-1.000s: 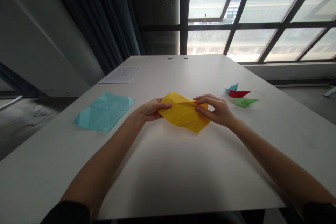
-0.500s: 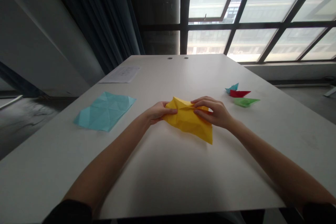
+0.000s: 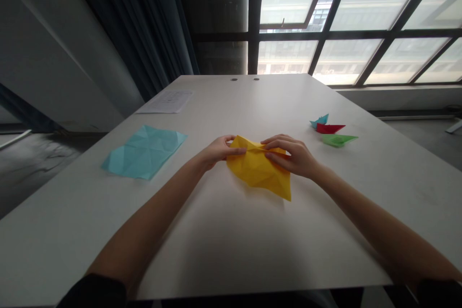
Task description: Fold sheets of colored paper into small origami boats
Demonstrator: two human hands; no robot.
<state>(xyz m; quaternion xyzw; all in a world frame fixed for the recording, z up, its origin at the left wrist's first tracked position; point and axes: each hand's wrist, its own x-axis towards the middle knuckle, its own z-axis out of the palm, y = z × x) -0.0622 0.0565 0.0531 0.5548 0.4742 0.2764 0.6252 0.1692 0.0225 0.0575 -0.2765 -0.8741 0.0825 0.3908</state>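
Note:
A creased sheet of yellow origami paper [image 3: 260, 171] is held up between my two hands over the middle of the table. My left hand [image 3: 224, 149] grips its left edge, thumb laid on the near face and fingers largely behind it. My right hand [image 3: 288, 153] pinches a raised fold along the upper right part, with the thumb below and the fingers above. The paper's lower right corner hangs down toward the tabletop. Crease lines run across its near face.
On the white table [image 3: 231, 245], a creased light-blue paper sheet [image 3: 146, 151] lies to the left. Folded paper boats rest at the right: blue [image 3: 319, 121], red [image 3: 329, 128] and green [image 3: 338, 140]. A printed sheet [image 3: 166, 102] lies at the far left edge.
My left thumb has shifted slightly right and up along the yellow paper. The paper's near face has turned a little, and its left side shows more. My right hand has barely moved.

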